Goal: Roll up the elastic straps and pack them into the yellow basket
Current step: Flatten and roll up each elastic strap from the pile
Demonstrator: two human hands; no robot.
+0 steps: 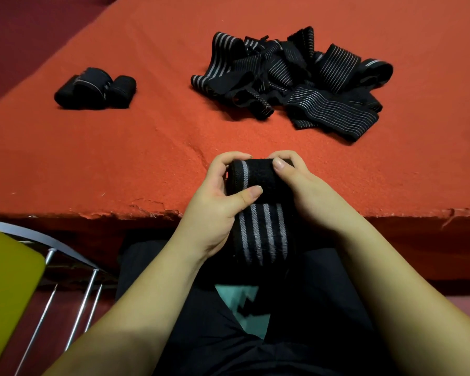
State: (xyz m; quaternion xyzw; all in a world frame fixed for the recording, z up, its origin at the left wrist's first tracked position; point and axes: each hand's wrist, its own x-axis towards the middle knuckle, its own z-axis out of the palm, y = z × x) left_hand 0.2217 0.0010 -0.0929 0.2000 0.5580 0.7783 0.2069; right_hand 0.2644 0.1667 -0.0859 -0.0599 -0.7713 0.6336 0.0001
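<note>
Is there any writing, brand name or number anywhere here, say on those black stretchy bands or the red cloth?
None can be read.
Black elastic strap with grey stripes, held by the left hand and right hand: stripes only.
Loose pile of black striped straps: no readable label.
Rolled black straps: none visible.
Red cloth table cover: plain.
</note>
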